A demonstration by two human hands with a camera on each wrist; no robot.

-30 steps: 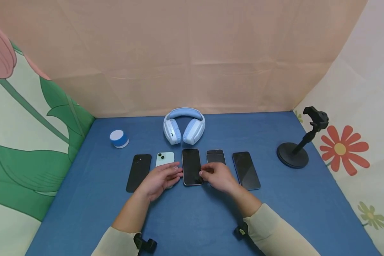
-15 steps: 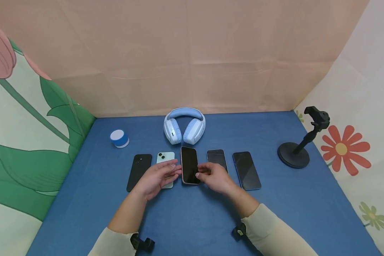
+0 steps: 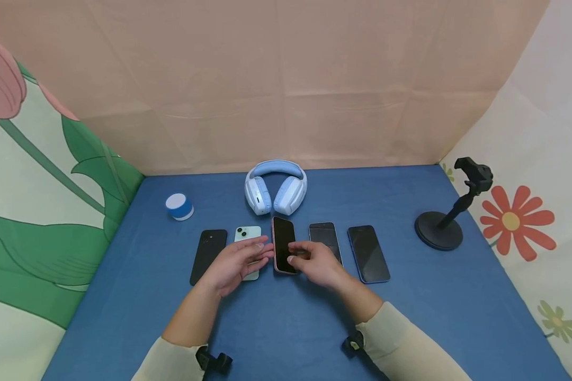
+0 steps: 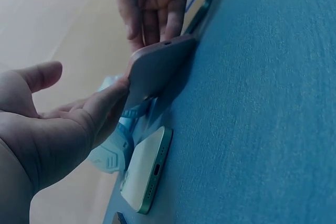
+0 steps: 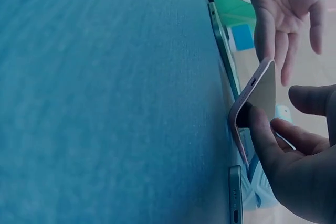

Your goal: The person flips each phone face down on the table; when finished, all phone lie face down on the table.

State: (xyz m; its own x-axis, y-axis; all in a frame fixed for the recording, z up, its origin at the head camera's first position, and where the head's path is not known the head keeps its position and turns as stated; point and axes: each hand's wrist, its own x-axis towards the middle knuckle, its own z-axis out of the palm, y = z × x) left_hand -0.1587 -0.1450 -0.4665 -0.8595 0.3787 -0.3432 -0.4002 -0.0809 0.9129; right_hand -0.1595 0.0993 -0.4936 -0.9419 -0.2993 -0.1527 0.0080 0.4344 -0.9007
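Observation:
A pink-edged phone stands tilted at the middle of a row, its left long edge raised and its right long edge down by the cloth. My left hand, palm turned up and fingers extended, has its fingertips at the raised edge, seen also in the left wrist view. Over the right part of the screen, my right hand rests lightly bent fingers on the glass, with the thumb apart in the right wrist view. A pale green phone lies back up, partly hidden under my left hand.
Black phone lies at the row's left end. A smaller phone, partly covered by my right hand, and a dark phone lie to the right. Behind are blue headphones, a blue-and-white round container and a black stand.
The middle phone has gone from lying flat to tilted, its left edge lifted. My right hand has slid left over its screen, while my left hand stays near the left edge.

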